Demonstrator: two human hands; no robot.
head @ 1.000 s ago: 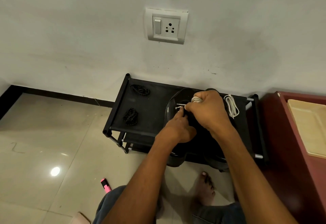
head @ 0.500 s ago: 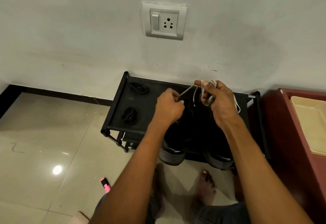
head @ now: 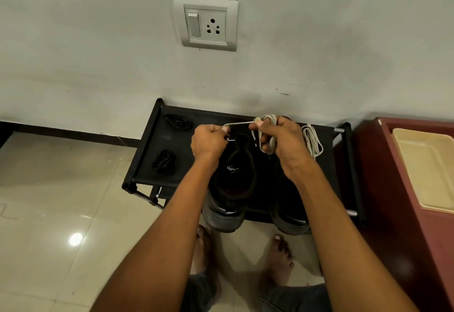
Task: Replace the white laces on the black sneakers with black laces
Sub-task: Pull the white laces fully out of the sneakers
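Two black sneakers stand on a low black rack [head: 145,154]: the left sneaker [head: 233,189] shows no lace, and the right sneaker [head: 290,216] is partly hidden by my forearm. My right hand [head: 280,142] holds a white lace [head: 266,135] wound in loops around its fingers. My left hand [head: 208,143] pinches the free end of that lace, stretched taut between both hands above the left sneaker. A second white lace bundle [head: 312,141] lies on the rack's right side. Two coiled black laces lie at the rack's left, one at the back [head: 178,121] and one nearer [head: 163,162].
The rack stands against a white wall with a switch and socket plate [head: 206,23]. A dark red cabinet [head: 393,189] with a cream tray [head: 427,164] is at the right. My bare feet [head: 280,257] stand on the glossy tiled floor in front.
Both hands rose from the left sneaker, pulling the white lace free. The right hand now has it wound in loops, and the left hand holds its end out to the left.
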